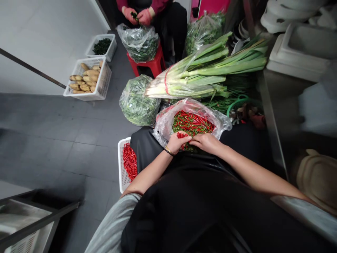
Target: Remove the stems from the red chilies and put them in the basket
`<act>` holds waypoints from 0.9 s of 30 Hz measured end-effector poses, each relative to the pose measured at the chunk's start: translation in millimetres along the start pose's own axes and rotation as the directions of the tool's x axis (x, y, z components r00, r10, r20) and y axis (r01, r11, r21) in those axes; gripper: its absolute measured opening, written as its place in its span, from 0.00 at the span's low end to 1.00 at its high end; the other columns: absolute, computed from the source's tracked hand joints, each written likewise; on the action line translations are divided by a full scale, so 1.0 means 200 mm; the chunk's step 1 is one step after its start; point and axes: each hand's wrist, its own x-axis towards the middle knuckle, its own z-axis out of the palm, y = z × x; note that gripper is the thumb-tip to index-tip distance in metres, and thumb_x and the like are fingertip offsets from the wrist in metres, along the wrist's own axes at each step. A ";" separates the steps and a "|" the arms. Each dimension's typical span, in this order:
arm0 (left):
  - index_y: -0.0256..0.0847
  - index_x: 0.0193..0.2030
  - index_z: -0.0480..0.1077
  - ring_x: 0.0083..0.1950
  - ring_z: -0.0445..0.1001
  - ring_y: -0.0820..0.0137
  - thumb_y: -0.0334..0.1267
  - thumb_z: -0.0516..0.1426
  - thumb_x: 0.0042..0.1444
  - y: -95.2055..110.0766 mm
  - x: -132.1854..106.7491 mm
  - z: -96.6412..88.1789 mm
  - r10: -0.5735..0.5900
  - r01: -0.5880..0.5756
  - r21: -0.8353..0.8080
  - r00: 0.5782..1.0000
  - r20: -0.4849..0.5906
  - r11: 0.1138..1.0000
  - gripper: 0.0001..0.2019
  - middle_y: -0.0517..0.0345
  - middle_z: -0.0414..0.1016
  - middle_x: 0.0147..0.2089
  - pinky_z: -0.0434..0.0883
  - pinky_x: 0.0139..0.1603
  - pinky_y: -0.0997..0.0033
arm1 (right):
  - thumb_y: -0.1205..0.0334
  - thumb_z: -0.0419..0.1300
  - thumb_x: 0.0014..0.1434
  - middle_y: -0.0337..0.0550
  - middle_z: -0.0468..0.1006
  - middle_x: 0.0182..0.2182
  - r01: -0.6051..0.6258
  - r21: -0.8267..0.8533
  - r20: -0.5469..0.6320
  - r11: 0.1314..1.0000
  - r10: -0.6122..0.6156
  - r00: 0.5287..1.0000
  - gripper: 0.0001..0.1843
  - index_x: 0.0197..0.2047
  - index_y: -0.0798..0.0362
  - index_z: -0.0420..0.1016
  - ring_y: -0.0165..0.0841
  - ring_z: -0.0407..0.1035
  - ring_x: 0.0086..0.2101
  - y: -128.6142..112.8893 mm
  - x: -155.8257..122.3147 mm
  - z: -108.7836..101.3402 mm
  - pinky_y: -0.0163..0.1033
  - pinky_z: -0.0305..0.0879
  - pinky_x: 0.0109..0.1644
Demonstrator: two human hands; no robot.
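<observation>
On my lap sits an open clear plastic bag (pixel 164 126) full of red chili peppers (pixel 193 121) with green stems. My left hand (pixel 177 142) is closed around several red chilies over the bag's near side. Against its fingertips, my right hand (pixel 206 142) pinches at a spot between the two hands; what lies in that pinch is too small to make out. Beside my left leg stands a white basket (pixel 120 165) holding loose red chilies (pixel 130 162), partly covered by my arm and apron.
Bundled leeks (pixel 189 79) lie beyond the bag, by a bag of greens (pixel 139 100). A gloved co-worker (pixel 138 15) sits behind a red stool (pixel 147 66). A basket of root vegetables (pixel 104 82) stands left. A metal edge (pixel 273 123) runs along my right.
</observation>
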 end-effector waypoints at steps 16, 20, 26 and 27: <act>0.35 0.34 0.73 0.24 0.64 0.79 0.45 0.70 0.37 0.07 -0.04 0.05 0.191 -0.188 0.030 0.969 -0.158 0.982 0.20 0.63 0.70 0.24 0.63 0.27 0.75 | 0.63 0.50 0.62 0.45 0.81 0.37 -0.050 0.339 -0.395 0.940 0.190 0.899 0.13 0.47 0.52 0.72 0.35 0.76 0.32 -0.07 0.07 -0.02 0.40 0.70 0.41; 0.35 0.28 0.68 0.17 0.57 0.82 0.46 0.68 0.40 0.06 -0.04 0.04 0.172 -0.187 -0.083 0.972 -0.160 0.979 0.18 0.67 0.62 0.17 0.54 0.19 0.77 | 0.57 0.51 0.63 0.42 0.79 0.28 -0.071 0.411 -0.151 0.909 0.144 0.978 0.13 0.43 0.53 0.74 0.32 0.74 0.25 -0.08 0.06 -0.04 0.37 0.69 0.33; 0.36 0.30 0.68 0.18 0.60 0.82 0.45 0.68 0.40 0.07 -0.05 0.01 0.190 -0.192 -0.046 0.981 -0.048 0.980 0.18 0.67 0.65 0.21 0.56 0.20 0.77 | 0.41 0.56 0.59 0.32 0.64 0.12 -0.239 0.732 0.257 0.638 0.065 0.964 0.24 0.29 0.55 0.73 0.25 0.58 0.13 -0.02 -0.01 -0.05 0.31 0.55 0.17; 0.35 0.31 0.69 0.18 0.60 0.82 0.44 0.68 0.40 0.07 -0.05 0.01 0.190 -0.190 -0.028 0.982 -0.022 0.981 0.18 0.67 0.66 0.22 0.57 0.20 0.77 | 0.39 0.56 0.58 0.30 0.61 0.11 -0.217 0.795 0.232 0.567 0.047 0.972 0.25 0.28 0.55 0.71 0.23 0.55 0.12 -0.04 -0.02 -0.05 0.30 0.54 0.16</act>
